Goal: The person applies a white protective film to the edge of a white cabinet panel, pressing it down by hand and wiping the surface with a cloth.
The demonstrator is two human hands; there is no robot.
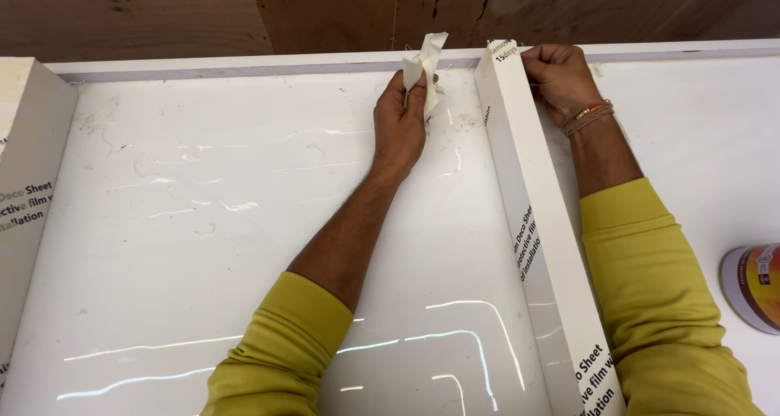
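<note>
Crumpled strip of cream masking tape (pixel 425 58): upper centre of frame, pinched in closed fingers of left hand (pixel 400 123). Tall white upright panel (pixel 532 221): just right, long axis running toward lower right. Right hand (pixel 561 79): fingers curled on panel's far end. Glossy white sheet (pixel 203 245) beneath.

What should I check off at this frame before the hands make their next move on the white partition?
1. Left hand grips the crumpled strip of tape: ok.
2. Right hand rests at the far end of the upright partition: ok.
3. Partition stands upright on the glossy white panel: ok.
4. Partition's far end meets the back edge: cannot tell, the hand covers the joint.
5. Panel surface clean: not ok, smears and specks near the far side.
6. Tin sits clear of both arms: ok.
</note>
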